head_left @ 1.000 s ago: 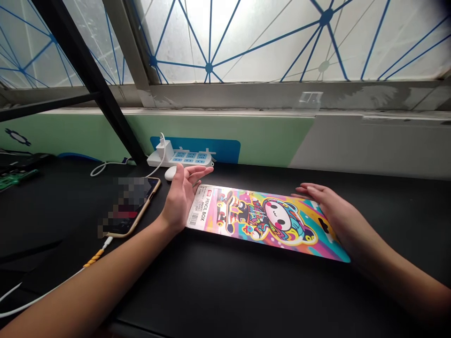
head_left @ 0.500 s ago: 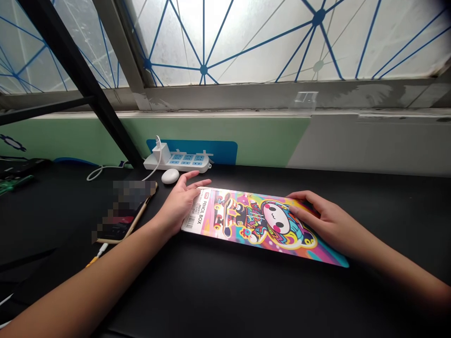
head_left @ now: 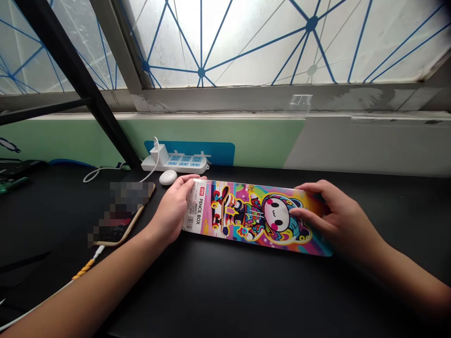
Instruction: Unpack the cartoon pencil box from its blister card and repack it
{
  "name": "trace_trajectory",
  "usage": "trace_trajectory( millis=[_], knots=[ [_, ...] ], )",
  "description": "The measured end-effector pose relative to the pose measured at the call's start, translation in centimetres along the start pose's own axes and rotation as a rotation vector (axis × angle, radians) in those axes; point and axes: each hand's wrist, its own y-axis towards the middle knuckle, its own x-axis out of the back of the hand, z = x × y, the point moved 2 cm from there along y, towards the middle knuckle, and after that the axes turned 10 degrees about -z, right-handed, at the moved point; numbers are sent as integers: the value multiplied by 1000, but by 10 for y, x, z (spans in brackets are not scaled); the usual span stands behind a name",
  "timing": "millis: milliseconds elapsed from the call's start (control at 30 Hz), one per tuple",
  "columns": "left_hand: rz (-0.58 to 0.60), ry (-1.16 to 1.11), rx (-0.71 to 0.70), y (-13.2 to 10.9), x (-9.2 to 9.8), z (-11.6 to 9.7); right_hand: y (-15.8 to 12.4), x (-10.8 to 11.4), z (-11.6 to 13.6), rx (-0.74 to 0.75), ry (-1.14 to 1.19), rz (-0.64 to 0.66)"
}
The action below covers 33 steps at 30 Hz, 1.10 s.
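A colourful pencil box (head_left: 246, 213) with a cartoon figure and a "PENCIL BOX" label lies lengthwise on the black desk (head_left: 225, 291), its far edge tilted up toward me. My left hand (head_left: 174, 211) grips its left end, fingers curled over the far edge. My right hand (head_left: 334, 218) holds the right end, thumb on the lid and fingers wrapped over the far edge.
A phone (head_left: 121, 213) on a charging cable lies left of the box. Behind it sit a white power strip (head_left: 174, 162) with a charger and a small white oval case (head_left: 168, 177). A black diagonal frame bar (head_left: 81, 80) rises at the left before the window.
Both hands went from open and flat beside the box to closed on its two ends. The box's far edge has lifted off the desk.
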Motion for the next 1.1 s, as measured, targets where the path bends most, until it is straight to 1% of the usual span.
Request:
trace_trajectory(
  millis=[67, 167, 267, 333, 433, 533, 600, 700, 733, 833, 967, 1100],
  knots=[
    [37, 16, -102, -9, -2, -1, 0, 5, 3, 65, -7, -90],
    [117, 23, -265, -22, -5, -5, -1, 14, 8, 128, -18, -172],
    [175, 50, -384, -28, -5, -12, -4, 20, 13, 211, -19, -213],
    [180, 108, -437, -29, -4, -16, -7, 22, 17, 251, -39, -201],
    [175, 184, -450, -27, -1, -20, -10, 23, 21, 223, -92, -129],
    [201, 235, -397, -22, 2, -25, -10, 27, 21, 159, -124, -33],
    [286, 319, -322, -18, 3, -28, -10, 28, 21, 149, -116, 79],
    [468, 479, -224, -14, 4, -31, -9, 30, 23, 201, -94, 240],
    [506, 523, -207, -13, 5, -31, -10, 31, 23, 224, -87, 276],
    [560, 618, -181, -8, 9, -29, -14, 29, 23, 271, -87, 361],
    [665, 716, -199, -1, 13, -23, -23, 18, 17, 319, -149, 418],
    [716, 858, -321, 0, 12, -22, -29, 8, 13, 336, -188, 442]
  ],
)
